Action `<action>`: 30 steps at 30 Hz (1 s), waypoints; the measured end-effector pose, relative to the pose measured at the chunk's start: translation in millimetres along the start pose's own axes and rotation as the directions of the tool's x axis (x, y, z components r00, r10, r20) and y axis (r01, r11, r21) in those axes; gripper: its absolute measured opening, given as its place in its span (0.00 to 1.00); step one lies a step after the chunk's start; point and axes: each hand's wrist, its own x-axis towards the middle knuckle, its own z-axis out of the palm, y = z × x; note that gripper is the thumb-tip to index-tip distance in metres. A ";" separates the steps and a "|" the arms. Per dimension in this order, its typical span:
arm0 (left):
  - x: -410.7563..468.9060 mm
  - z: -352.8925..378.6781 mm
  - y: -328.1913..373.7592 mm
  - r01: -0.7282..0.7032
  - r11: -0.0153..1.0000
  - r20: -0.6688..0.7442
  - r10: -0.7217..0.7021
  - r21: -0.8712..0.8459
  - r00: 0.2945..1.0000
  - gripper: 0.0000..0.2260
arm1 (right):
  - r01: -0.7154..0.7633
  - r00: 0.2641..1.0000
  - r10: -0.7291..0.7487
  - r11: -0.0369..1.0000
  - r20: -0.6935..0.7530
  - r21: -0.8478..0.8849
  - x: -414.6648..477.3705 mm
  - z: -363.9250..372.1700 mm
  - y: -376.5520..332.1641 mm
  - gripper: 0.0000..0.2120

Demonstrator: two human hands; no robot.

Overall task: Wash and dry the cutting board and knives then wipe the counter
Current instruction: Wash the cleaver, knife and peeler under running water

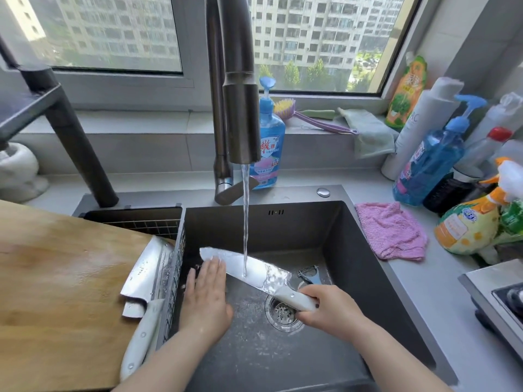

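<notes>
Head view is showing the right hand (328, 308) gripping the white handle of a knife (254, 271) over the sink (365, 244), holding its broad blade under the water stream (245, 219) running from the faucet (240, 114), while the left hand (206, 292) is lying flat, fingers straight, on the blade near its tip. A second knife (145, 274) is lying wet at the right edge of the wooden cutting board (56, 278), which is sitting left of the sink basin. A peeler (310, 275) is lying on the sink floor near the drain (283, 314), and a pink cloth (392, 232) is sitting on the surface (424, 301) just right of the sink.
</notes>
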 end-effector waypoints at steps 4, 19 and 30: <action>-10.8 -2.9 35.7 -0.178 0.982 0.074 0.173 0.056 0.982 0.34 | 0.044 0.999 -0.044 0.999 0.005 0.007 2.1 5.2 -9.6 0.10; -7.7 6.8 28.7 -0.329 0.909 -0.297 0.250 -0.255 0.922 0.20 | 0.001 1.000 0.001 0.998 -0.026 0.062 4.4 12.7 -7.6 0.09; -0.3 -11.5 49.3 0.211 0.518 0.197 -0.083 -0.829 0.977 0.05 | 0.053 0.981 0.033 0.904 -0.192 0.425 11.5 37.2 -41.1 0.12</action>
